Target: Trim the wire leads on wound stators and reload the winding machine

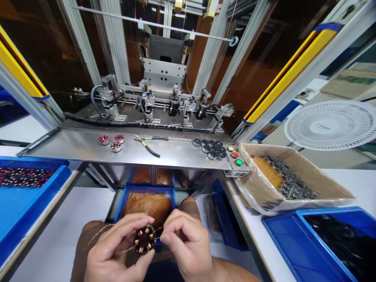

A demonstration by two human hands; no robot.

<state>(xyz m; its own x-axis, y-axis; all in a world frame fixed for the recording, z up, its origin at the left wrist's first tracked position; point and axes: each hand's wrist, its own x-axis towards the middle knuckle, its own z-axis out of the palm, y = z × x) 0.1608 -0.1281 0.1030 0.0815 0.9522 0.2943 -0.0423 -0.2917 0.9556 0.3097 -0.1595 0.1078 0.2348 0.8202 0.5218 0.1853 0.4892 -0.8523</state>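
My left hand [119, 248] grips a round motor stator [144, 239] by its rim, its copper-wound teeth facing me. Loose copper wire ends trail from the stator, some to the left past my wrist and some to the right. The fingers of my right hand [188, 243] are pinched together on a wire end at the stator's right side. Beyond, on the metal ledge, lie wire cutters [149, 145] with dark and yellow-green handles, spread apart. To their left sit wound stators [116, 146], two with red tops. A cluster of dark unwound stator cores [212, 148] stands on the right.
Winding fixtures [148, 105] line the back of the machine. Coloured push buttons [234, 155] sit at the ledge's right end. A cardboard box [323, 184] of cores, a blue bin [299, 239], a white fan [331, 124] and a blue tray [17, 211] of wound stators flank me.
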